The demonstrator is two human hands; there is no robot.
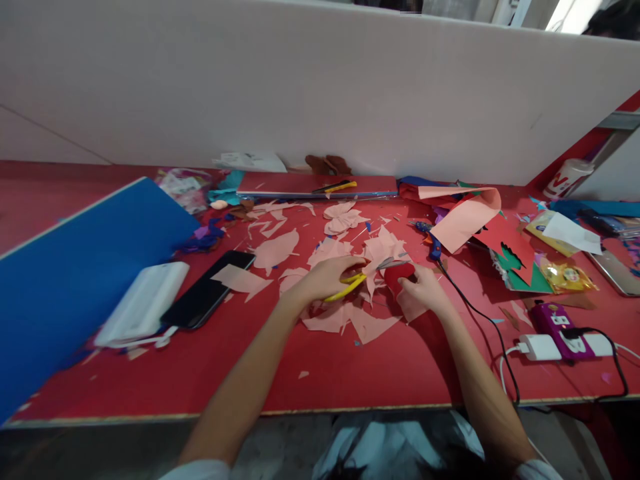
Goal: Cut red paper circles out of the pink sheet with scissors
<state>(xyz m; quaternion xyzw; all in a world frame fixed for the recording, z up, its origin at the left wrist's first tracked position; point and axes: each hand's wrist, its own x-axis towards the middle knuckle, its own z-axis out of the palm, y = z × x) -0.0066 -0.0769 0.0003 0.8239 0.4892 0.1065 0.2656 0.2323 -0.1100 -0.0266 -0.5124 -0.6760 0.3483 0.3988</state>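
Left hand [327, 275] is clenched around yellow-handled scissors [350, 285], fingers through the loops, blades pointing right and slightly open against a red piece [400, 272]. Right hand [424, 291] pinches that red piece from its right side, holding it just above the red table [350, 373], centre of the scene, near-middle depth. Whether it is felt or paper cannot be told. Pink scraps [277, 250] lie all around both hands, some under the wrists, more towards the far side. Left of the hands: black smartphone [207, 295], touching a white box-shaped item [143, 301], with a blue board [75, 267] at the far left. Right of the hands: blue glue gun [434, 245] with black cable [475, 310] running near, then a white power strip [545, 347] at the near right. A curled pink sheet [467, 217] sits far right. A yellow utility knife [336, 188] lies on a flat red sheet at the far edge by the white partition [320, 87].
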